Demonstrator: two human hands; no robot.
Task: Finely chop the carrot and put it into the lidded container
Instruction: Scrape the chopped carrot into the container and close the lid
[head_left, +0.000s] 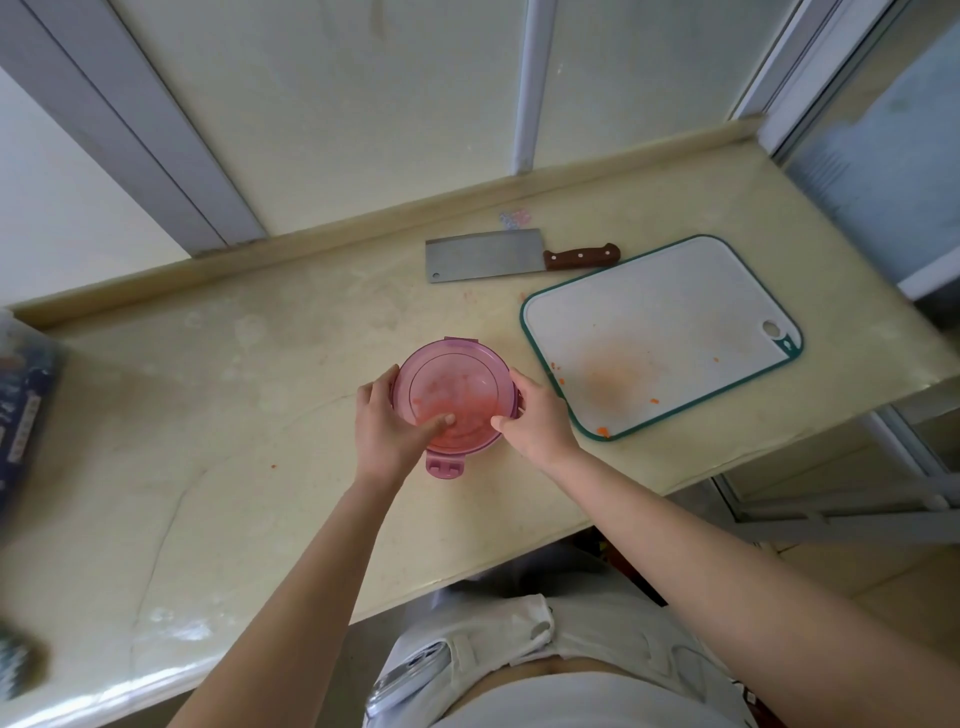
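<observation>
Container (451, 400), round, pink translucent, lid (457, 382) on, centre of the beige counter (208, 415); orange chopped carrot (441, 410) visible through the lid. Left hand (387, 421) at its 9 o'clock, grip closed on rim and lid; right hand (535, 415) at 3 o'clock, likewise grasping. Latch tab (444, 464) at 6 o'clock unfastened. Cutting board (660, 332), teal-edged, orange-stained, at the container's 3 o'clock. Cleaver (514, 255) flat at 12 o'clock.
</observation>
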